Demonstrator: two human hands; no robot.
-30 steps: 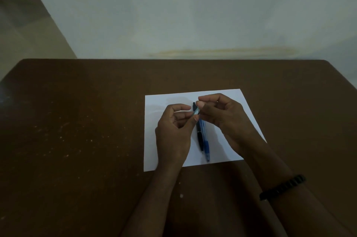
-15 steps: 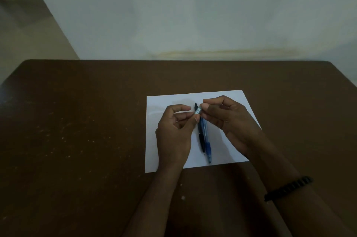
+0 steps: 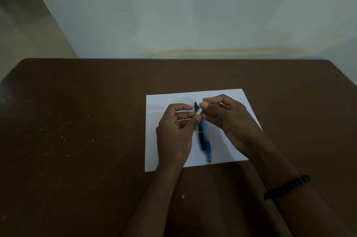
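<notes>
Little is shifted since before: the translucent blue pen point(image 3: 207, 140), pale-labelled at its top, is pinched there by left hand point(image 3: 174, 132) and right hand point(image 3: 229, 119), beside the black pen point(image 3: 201, 136) on the paper point(image 3: 168, 99).

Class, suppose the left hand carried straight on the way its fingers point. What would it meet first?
Probably the pale piece pinched between the left hand and the right hand; just past it, the right hand's thumb. Depth is unclear.
</notes>
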